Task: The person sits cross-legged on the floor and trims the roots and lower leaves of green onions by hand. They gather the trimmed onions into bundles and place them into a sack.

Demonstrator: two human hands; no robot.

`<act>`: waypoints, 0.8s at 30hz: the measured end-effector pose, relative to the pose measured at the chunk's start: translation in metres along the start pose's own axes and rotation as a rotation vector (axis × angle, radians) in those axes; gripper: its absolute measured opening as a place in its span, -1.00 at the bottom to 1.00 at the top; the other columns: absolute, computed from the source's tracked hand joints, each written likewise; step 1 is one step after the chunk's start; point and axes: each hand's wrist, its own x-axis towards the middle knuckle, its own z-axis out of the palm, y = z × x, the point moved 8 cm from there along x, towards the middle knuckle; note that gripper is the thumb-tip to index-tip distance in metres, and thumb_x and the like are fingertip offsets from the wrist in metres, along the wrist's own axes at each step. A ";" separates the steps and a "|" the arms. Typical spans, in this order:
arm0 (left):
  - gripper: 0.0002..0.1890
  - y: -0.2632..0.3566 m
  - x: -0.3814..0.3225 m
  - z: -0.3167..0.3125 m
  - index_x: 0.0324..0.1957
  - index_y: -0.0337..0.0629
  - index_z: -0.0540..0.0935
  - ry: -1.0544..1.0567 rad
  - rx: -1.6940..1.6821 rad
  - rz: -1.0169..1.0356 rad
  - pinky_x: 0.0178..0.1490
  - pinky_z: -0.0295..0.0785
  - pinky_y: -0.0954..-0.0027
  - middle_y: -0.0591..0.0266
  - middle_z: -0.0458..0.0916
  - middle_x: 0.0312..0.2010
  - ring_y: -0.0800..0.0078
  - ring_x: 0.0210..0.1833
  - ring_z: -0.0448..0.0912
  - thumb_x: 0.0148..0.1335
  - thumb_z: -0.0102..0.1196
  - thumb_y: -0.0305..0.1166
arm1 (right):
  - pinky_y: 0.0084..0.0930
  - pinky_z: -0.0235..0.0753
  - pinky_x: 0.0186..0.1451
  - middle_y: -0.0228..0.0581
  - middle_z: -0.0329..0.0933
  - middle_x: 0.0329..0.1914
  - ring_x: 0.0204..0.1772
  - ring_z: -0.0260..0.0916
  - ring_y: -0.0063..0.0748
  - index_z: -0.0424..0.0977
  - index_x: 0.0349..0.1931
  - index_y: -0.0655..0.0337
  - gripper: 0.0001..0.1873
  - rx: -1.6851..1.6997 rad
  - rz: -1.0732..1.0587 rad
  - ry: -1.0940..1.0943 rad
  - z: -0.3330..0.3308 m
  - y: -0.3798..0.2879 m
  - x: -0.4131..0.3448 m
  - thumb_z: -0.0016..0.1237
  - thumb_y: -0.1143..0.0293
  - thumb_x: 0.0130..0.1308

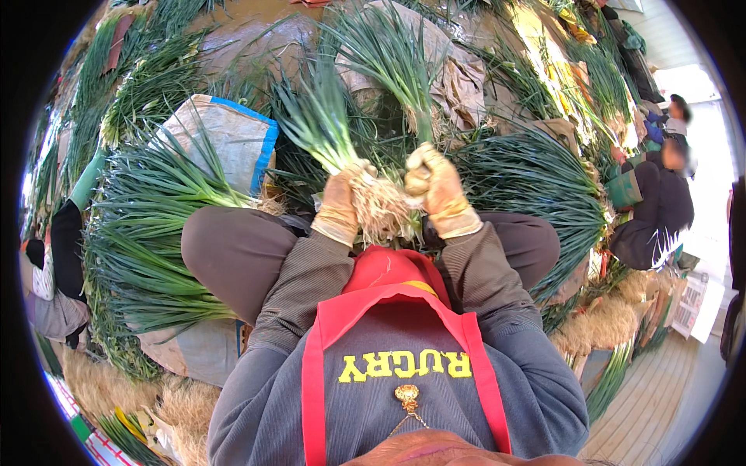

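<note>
My left hand [344,201], in a stained rubber glove, is closed around the white stems of a bunch of green onions [323,125]. Its pale, tangled roots [382,204] point toward me and its leaves point away. Just right of those roots, my gloved right hand [431,180] has its fingers curled; a blurred green stalk shows above it, and I cannot tell whether the hand grips it. Beyond the right hand lies another rooted bunch of green onions [396,64]. A red apron [396,271] covers my lap.
Heaped green onions lie left [157,233] and right [542,192] of my knees. A pale sack with blue edging [224,140] is at the left, a crumpled cloth [460,87] ahead. Other people sit at the far right [658,204] and far left [58,303].
</note>
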 end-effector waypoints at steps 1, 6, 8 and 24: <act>-0.88 0.014 -0.001 0.002 -0.27 -0.32 0.51 -0.030 -0.059 0.075 -0.32 0.54 0.31 0.15 0.56 -0.45 0.34 -0.41 0.55 0.13 0.06 -0.52 | -0.64 -0.17 -0.70 -0.57 -0.01 -0.76 -0.77 -0.21 -0.69 0.32 -0.52 0.14 -0.66 0.088 0.000 0.046 -0.009 -0.010 -0.003 -0.26 0.18 0.41; -0.89 0.051 -0.006 0.019 -0.27 -0.27 0.51 -0.185 -0.169 0.196 -0.22 0.50 0.40 0.22 0.55 -0.40 0.43 -0.31 0.54 0.19 0.07 -0.46 | -0.36 0.28 -0.55 -0.31 0.30 -0.70 -0.62 0.27 -0.34 0.44 -0.36 0.22 -0.64 -0.941 0.208 -0.183 -0.045 0.001 0.014 -0.24 0.10 0.36; -0.87 0.051 -0.006 0.022 -0.26 -0.23 0.52 -0.240 -0.205 0.228 -0.24 0.50 0.40 0.21 0.55 -0.41 0.43 -0.33 0.54 0.22 0.07 -0.39 | -0.28 0.47 -0.10 0.03 0.54 -0.38 -0.18 0.51 -0.02 0.49 -0.25 0.23 -0.59 -1.899 0.079 -0.396 -0.059 0.017 0.028 -0.09 0.01 0.25; -0.74 -0.034 0.027 -0.012 -0.13 -0.26 0.52 -0.201 0.011 -0.153 -0.26 0.55 0.29 0.21 0.60 -0.32 0.36 -0.31 0.57 0.14 0.09 -0.39 | -0.39 0.45 -0.24 -0.16 0.58 -0.42 -0.34 0.50 -0.22 0.54 -0.37 0.13 -0.83 -1.616 -0.316 0.414 -0.084 -0.096 0.162 0.01 0.24 0.21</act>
